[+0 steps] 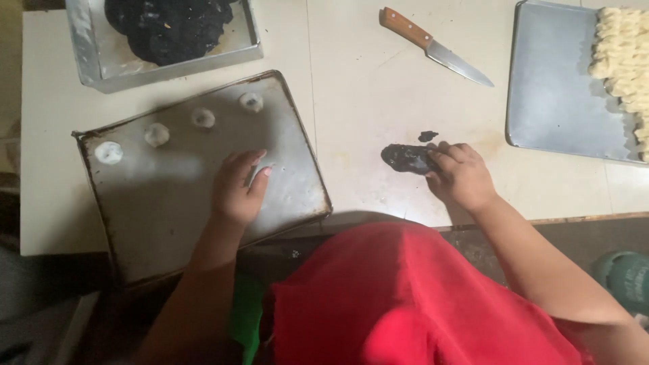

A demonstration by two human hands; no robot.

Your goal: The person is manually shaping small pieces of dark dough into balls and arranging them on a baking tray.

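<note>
My left hand (pixel 238 186) rests on a dark metal baking tray (pixel 169 209), fingers curled, thumb and fingers pinched together; whether a small piece is in them I cannot tell. Along the tray's far edge lie several small pale dough balls (pixel 157 134) with dark centres. My right hand (pixel 460 174) presses on a lump of black paste (pixel 404 158) on the white table. A small black crumb (pixel 427 136) lies just beyond it.
A metal pan (pixel 94 54) with a big mass of black paste (pixel 169 27) stands at the far left. A wooden-handled knife (pixel 433 46) lies at the back. A steel tray (pixel 561 94) with pale dough strips (pixel 625 54) sits on the right.
</note>
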